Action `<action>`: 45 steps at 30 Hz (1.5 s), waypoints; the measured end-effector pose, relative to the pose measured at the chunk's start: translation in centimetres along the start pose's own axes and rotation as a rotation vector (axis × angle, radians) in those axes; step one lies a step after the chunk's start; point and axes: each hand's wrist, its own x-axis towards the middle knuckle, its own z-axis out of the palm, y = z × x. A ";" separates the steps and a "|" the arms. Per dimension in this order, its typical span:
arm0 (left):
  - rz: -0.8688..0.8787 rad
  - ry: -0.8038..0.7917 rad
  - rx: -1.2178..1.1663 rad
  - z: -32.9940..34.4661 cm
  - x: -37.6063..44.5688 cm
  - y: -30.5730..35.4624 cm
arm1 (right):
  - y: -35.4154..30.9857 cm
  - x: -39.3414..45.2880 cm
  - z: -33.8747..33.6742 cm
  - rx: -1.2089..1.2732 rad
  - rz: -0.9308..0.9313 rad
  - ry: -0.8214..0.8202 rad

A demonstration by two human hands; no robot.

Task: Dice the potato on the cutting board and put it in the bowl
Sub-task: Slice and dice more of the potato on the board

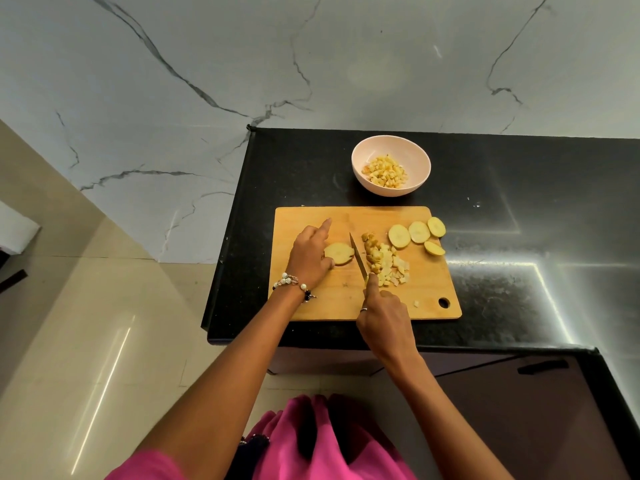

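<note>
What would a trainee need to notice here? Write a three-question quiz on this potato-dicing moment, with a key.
1. True or false: the bowl already holds diced potato.
2. Which hand grips the knife? A) left B) right
3. How many uncut slices lie at the cutting board's far right corner?

Key
1. True.
2. B: the right hand grips it; the left hand holds a potato piece.
3. Four slices, right of the diced pile.

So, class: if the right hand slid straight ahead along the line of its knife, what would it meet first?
The right hand would probably meet the diced pile just ahead beside the knife; the bowl lies further beyond.
</note>
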 end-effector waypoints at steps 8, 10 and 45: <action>-0.352 0.126 -0.140 0.5 0.0 1.0 | -0.3 -0.1 0.5 0.005 0.005 0.013; -0.349 0.144 -0.157 0.6 0.0 1.1 | -0.3 -0.1 0.3 0.003 -0.002 0.013; 0.005 -0.035 0.011 0.7 0.9 0.3 | -2.6 -0.4 1.0 -0.164 -0.022 0.037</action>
